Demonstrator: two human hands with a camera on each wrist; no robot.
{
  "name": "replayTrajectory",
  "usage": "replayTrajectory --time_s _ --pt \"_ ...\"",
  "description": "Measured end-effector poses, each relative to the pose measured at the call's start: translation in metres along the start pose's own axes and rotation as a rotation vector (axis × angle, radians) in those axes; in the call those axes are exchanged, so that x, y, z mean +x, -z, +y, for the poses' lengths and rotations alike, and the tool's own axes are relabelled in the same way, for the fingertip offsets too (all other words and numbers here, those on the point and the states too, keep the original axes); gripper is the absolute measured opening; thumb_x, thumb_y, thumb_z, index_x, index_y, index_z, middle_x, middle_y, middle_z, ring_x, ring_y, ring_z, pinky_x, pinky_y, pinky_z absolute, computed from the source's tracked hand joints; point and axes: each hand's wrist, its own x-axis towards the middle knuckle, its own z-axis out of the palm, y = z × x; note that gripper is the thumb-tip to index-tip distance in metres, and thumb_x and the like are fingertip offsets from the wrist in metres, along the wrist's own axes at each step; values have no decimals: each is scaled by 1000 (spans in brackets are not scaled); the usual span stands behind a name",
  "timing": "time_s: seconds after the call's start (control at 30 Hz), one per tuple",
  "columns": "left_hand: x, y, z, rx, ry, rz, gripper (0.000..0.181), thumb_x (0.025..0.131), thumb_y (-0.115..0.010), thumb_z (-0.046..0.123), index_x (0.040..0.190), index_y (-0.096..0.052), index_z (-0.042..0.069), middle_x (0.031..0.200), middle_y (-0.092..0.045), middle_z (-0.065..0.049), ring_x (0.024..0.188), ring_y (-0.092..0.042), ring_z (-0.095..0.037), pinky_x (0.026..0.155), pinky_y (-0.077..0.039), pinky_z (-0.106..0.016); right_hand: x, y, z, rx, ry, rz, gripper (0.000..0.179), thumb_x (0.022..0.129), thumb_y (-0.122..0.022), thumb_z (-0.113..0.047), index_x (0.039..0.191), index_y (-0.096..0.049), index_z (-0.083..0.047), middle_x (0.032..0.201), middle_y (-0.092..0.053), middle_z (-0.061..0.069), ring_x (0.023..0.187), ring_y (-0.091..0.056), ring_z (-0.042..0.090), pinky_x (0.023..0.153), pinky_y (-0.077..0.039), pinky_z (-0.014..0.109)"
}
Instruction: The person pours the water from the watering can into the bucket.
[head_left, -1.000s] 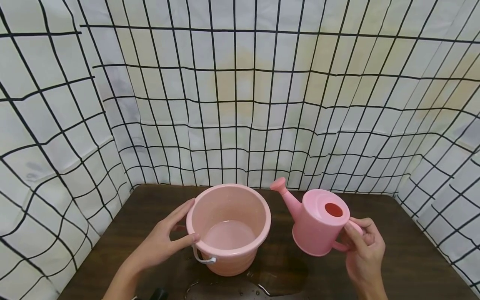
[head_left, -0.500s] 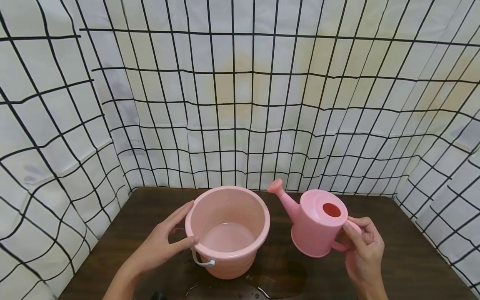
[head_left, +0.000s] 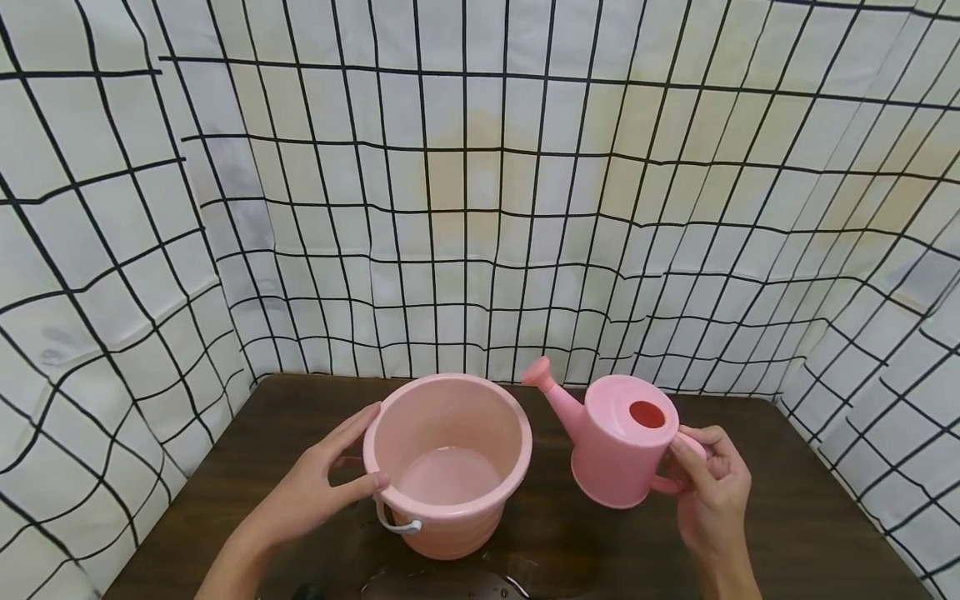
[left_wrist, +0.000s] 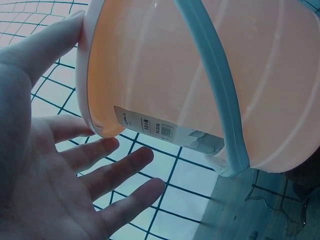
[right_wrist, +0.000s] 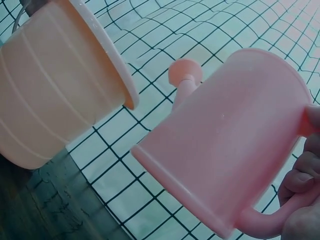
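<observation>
A pale pink bucket (head_left: 453, 529) stands upright on the table, with a little clear water (head_left: 450, 482) at its bottom. My left hand (head_left: 315, 487) rests at the bucket's left rim, its thumb and index finger touching the edge; the left wrist view shows the other fingers spread and fairly straight. The bucket's light grey handle (left_wrist: 220, 80) hangs down along the side. To the right, my right hand (head_left: 716, 492) grips a pink watering can (head_left: 618, 454) by its handle (right_wrist: 270, 222). The can is held tilted, its spout (head_left: 558, 404) pointing up and left beside the bucket.
The dark brown table (head_left: 787, 500) has a puddle (head_left: 450, 583) in front of the bucket. A white cloth with a black grid (head_left: 480, 208) encloses the back and sides. A small dark object (head_left: 307, 592) shows at the bottom edge.
The watering can and right hand have shifted slightly left, a little closer to the bucket, while the head view also drifted. The left hand stays at the bucket's rim.
</observation>
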Motion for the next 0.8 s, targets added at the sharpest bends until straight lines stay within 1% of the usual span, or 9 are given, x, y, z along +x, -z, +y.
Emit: replayTrajectory --time_s 0.07,0.13,0.2,0.33,0.4,0.5,0.57,0.73,0.8 --pt "0 2 -1 19 2 9 75 83 -66 27 144 -24 31 149 -27 5 115 -50 -17 86 -47 -30 1 -2 3 8 6 -22 23 87 -37 20 95 -56 8 69 -60 11 47 -34 17 45 -51 34" --pt "1 4 -2 32 8 13 75 83 -66 27 144 -23 34 149 -27 7 116 -49 -15 86 -47 -30 3 -4 4 21 15 -39 22 87 -37 20 97 -54 11 66 -56 11 50 -26 20 44 -51 32" --pt "2 6 -2 43 9 9 75 83 -66 28 144 -22 35 149 -26 7 117 -48 -12 86 -47 -30 6 -6 5 33 25 -55 22 86 -37 20 98 -53 13 65 -52 11 51 -24 21 45 -51 33" --pt "3 8 -1 45 3 0 75 83 -66 28 144 -22 35 150 -25 7 120 -42 -3 86 -47 -30 8 -9 4 37 25 -68 21 86 -37 20 98 -53 13 64 -50 12 51 -23 22 46 -51 35" --pt "3 8 -1 42 -9 -5 75 84 -66 27 144 -22 34 150 -25 6 122 -39 1 87 -48 -30 9 -10 4 24 23 -68 21 86 -38 20 98 -54 12 65 -51 12 51 -24 22 46 -51 35" --pt "2 8 0 41 -24 -7 75 84 -66 26 145 -23 31 150 -26 5 122 -38 4 87 -48 -30 9 -11 3 -7 16 -76 21 86 -39 20 98 -54 12 66 -52 12 51 -26 22 46 -51 34" --pt "2 7 0 44 -25 -6 75 83 -66 26 145 -23 30 150 -26 6 122 -38 4 87 -48 -31 9 -12 3 -18 4 -77 20 86 -39 20 98 -54 12 69 -56 13 51 -30 22 47 -51 34" --pt "0 4 0 45 -14 -2 75 83 -66 27 145 -24 29 150 -27 5 121 -39 3 87 -48 -33 9 -13 2 -44 -34 -63 20 87 -41 18 97 -55 9 81 -67 14 50 -50 19 48 -51 34" --pt "0 2 -1 40 -11 -4 75 83 -66 27 145 -24 29 150 -26 4 121 -39 3 87 -48 -33 9 -13 1 -65 -44 -54 19 87 -42 17 96 -55 8 82 -68 13 52 -54 18 48 -50 34"
